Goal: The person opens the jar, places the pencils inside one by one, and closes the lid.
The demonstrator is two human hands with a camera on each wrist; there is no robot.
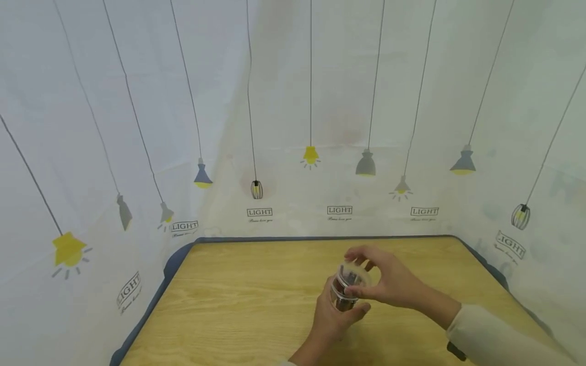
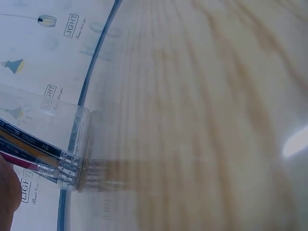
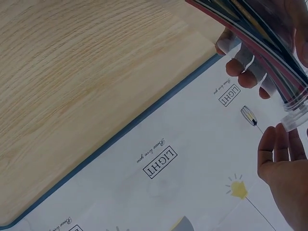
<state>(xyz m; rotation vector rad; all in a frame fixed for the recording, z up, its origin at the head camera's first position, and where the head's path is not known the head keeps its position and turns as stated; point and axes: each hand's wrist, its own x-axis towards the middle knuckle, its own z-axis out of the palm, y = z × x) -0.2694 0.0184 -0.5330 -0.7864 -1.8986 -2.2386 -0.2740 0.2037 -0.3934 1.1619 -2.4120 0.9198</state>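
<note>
A clear plastic jar [image 2: 43, 102] holds several pencils [image 3: 255, 48], some dark and some red, with metal-banded ends near its base. In the head view my left hand [image 1: 328, 315] grips the jar from the near left, with its thumb reaching across the front. My right hand [image 1: 394, 278] pinches the clear lid [image 1: 363, 274] at the mouth, its thumb on the near side and its fingers bent over the far side. Right-hand fingertips [image 3: 280, 129] touch the lid's rim in the right wrist view. Part of the jar is hidden behind both hands.
The jar is held above a light wooden table [image 1: 229, 300]. White cloth walls [image 1: 293, 101] printed with hanging lamps and LIGHT labels enclose its back and sides. A blue border [image 1: 320, 238] runs along the table's back edge.
</note>
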